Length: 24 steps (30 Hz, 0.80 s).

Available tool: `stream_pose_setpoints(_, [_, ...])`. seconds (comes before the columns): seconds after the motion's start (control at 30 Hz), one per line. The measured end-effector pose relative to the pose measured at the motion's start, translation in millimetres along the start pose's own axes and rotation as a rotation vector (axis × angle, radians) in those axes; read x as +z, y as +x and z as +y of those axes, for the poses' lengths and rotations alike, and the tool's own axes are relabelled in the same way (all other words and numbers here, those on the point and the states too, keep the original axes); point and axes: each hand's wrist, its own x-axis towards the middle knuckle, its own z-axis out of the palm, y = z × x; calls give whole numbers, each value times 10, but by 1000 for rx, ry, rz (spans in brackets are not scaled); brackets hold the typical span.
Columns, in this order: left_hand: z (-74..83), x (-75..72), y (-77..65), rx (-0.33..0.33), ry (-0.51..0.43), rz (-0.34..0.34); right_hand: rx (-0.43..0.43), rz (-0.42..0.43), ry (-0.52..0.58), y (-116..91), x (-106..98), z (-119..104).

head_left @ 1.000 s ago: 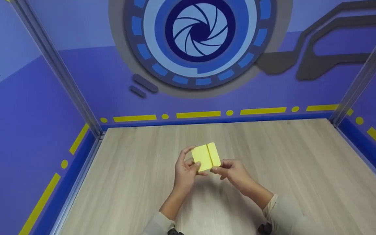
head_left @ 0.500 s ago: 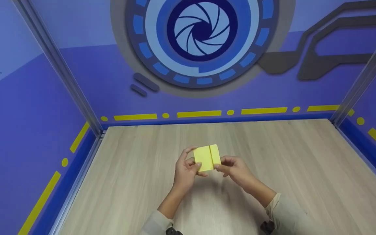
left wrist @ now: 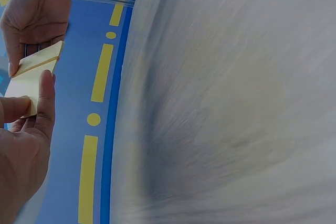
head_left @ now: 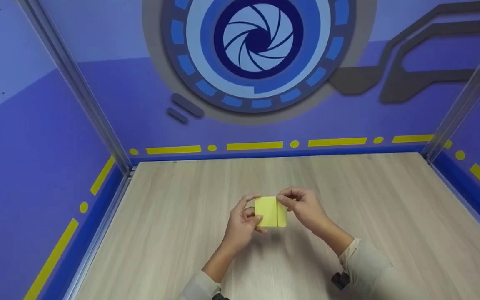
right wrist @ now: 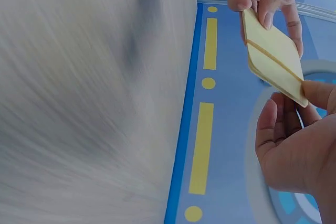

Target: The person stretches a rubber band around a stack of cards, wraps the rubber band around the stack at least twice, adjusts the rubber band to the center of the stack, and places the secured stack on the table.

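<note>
A small yellow notebook (head_left: 266, 210) with a darker elastic band (head_left: 277, 212) near its right side is held up above the table. My left hand (head_left: 241, 221) grips it by the left edge, thumb on the cover and fingers behind and around the edges. At the top right corner, my right hand (head_left: 305, 207) pinches the notebook between thumb and index finger. In the right wrist view the notebook (right wrist: 273, 51) looks thin and closed, the band (right wrist: 275, 60) running across its cover. The left wrist view shows the notebook (left wrist: 34, 80) between both hands.
A wood-grain table (head_left: 173, 196) lies below the hands. Blue panels with yellow dashes, such as the back wall (head_left: 115, 96), rise behind and at both sides. Metal posts (head_left: 73, 83) stand at the back corners.
The notebook has shifted slightly right and nearer and now stands straighter. My right hand has moved from its lower right corner up to the top right corner. My left hand keeps its grip.
</note>
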Motion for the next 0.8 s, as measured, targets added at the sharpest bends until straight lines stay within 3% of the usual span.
stream_pose_setpoints(0.43, [-22, 38, 18, -2, -26, -1, -19, -15, -27, 12, 22, -9])
stream_pose_setpoints(0.8, [-24, 9, 11, 10, -38, 38, 7, -36, 31, -38, 39, 137])
